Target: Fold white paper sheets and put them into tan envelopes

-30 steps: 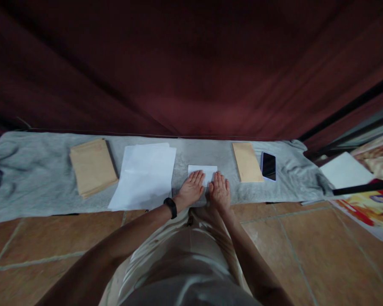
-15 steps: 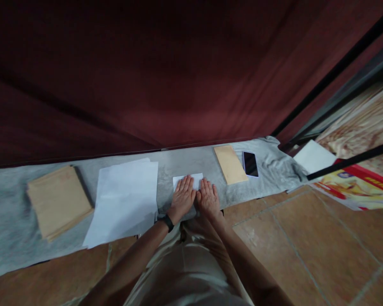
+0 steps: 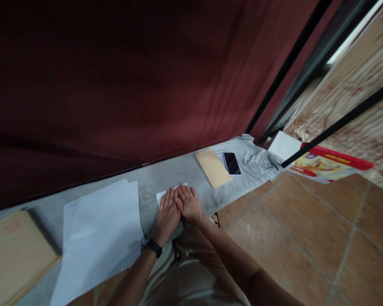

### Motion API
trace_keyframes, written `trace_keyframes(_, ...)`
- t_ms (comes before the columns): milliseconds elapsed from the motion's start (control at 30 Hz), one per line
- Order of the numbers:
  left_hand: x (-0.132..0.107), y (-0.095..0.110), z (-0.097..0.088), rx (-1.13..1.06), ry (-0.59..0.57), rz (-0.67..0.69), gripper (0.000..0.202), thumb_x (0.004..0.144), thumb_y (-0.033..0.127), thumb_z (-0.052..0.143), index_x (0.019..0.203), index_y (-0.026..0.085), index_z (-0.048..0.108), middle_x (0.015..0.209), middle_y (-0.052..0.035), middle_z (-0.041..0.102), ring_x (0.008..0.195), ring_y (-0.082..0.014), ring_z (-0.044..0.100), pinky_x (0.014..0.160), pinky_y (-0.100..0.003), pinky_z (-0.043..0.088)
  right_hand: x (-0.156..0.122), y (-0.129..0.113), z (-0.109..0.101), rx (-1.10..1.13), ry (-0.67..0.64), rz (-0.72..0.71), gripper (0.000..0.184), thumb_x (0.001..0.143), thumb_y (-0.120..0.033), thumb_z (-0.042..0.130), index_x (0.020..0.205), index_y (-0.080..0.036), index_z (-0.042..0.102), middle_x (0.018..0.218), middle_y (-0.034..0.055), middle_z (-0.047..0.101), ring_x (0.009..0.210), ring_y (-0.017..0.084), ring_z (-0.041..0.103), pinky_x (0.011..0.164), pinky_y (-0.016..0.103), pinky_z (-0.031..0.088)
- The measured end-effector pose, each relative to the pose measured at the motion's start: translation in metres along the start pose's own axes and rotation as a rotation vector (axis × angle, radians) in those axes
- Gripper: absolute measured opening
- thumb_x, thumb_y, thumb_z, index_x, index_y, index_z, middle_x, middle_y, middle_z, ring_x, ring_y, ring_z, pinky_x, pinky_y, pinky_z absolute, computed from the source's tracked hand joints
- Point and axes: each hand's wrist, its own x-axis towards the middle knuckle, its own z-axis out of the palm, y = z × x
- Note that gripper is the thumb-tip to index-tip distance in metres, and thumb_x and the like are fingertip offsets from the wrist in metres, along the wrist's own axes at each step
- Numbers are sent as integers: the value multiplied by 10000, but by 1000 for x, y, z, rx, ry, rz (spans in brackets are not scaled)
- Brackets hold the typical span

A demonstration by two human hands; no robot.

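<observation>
A small folded white paper (image 3: 160, 196) lies on the grey cloth in front of me, mostly covered by my hands. My left hand (image 3: 168, 212) rests flat on it with fingers stretched out, a dark band on the wrist. Flat beside it, the fingers of my right hand (image 3: 189, 204) lie against the left ones and press on the paper too. To the left is a stack of white paper sheets (image 3: 102, 229). A single tan envelope (image 3: 213, 167) lies to the right of my hands.
A phone (image 3: 232, 163) lies right of the envelope. At the far left sits a stack of brown envelopes (image 3: 17, 255). Grey cloth (image 3: 166, 172) covers the narrow bench; a dark red curtain (image 3: 166, 106) hangs behind. Black poles (image 3: 338, 121) and a printed box (image 3: 325, 165) stand at right.
My view has turned to the right, so things appear shifted left. My right hand has slid leftward over the paper to meet my left hand.
</observation>
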Motion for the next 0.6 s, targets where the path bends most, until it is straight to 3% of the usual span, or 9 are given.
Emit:
trace_keyframes(233,-7,-6,0,-48,40,-88,596,987,199,333,1550,10,382,1618,-217,383,1546,-304,292,1253,-522,265,-6,4,7,-46,48,22,521,1063,-383,444,1517,-129,477,1579,139,471,1478,281,413,1233,497,271)
trace_keyframes(467,-19,-10,-6,-21,79,-222,618,1013,323,370,1548,14,388,1617,-229,374,1532,-319,323,1249,-519,268,-15,10,7,-94,105,121,618,1043,-385,467,1545,-31,400,1579,231,437,1469,335,408,1218,531,254)
trace_keyframes(600,-24,-10,-7,1,95,-251,651,1023,391,377,1549,8,381,1612,-243,377,1528,-336,326,1247,-529,261,-18,17,6,-76,151,166,572,1029,-360,467,1507,-47,450,1560,227,470,1457,327,413,1210,522,259)
